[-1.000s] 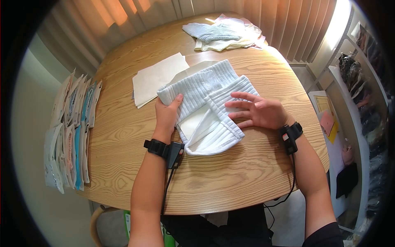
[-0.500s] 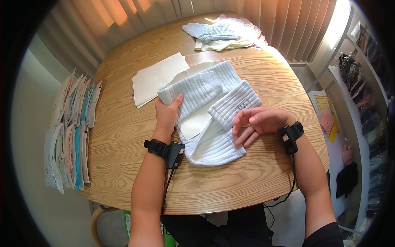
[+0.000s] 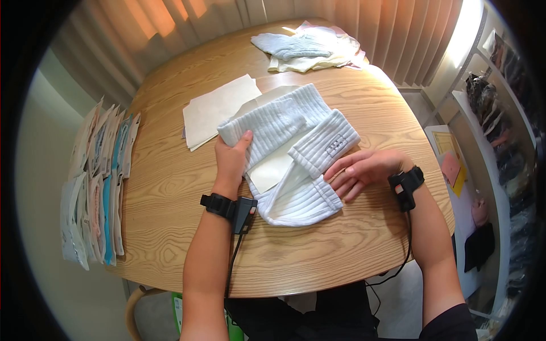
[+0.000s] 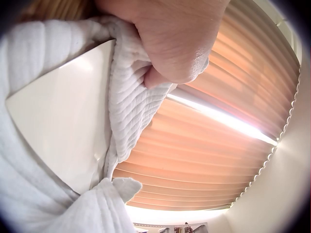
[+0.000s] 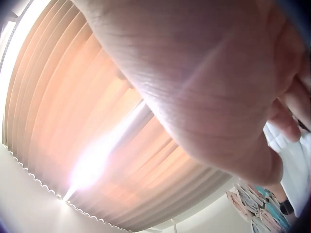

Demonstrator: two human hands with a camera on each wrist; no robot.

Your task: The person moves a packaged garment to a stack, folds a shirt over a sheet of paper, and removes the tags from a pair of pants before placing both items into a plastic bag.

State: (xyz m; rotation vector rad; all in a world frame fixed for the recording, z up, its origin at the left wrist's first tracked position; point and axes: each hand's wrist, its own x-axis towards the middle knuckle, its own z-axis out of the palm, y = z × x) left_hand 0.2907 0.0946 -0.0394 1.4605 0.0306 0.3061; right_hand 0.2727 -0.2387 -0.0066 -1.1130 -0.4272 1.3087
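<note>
A pale blue-white ribbed garment lies partly folded over a white card on the table. My left hand grips its left edge, thumb on top and the other fingers hidden underneath. In the left wrist view the bare card shows between folds of cloth. A folded-over strip with dark stitched marking lies diagonally on the right. Beside that strip, my right hand has loosely bent fingers, their tips right at the right edge of the lower flap.
White sheets lie behind the garment to the left. A heap of cloth pieces sits at the table's far end. Bagged garments stand along the left edge, and shelving rises on the right.
The right-hand strip has shifted outward and its marking now shows. The lower flap has spread a little to the right. My right hand has moved down; my left hand keeps its hold.
</note>
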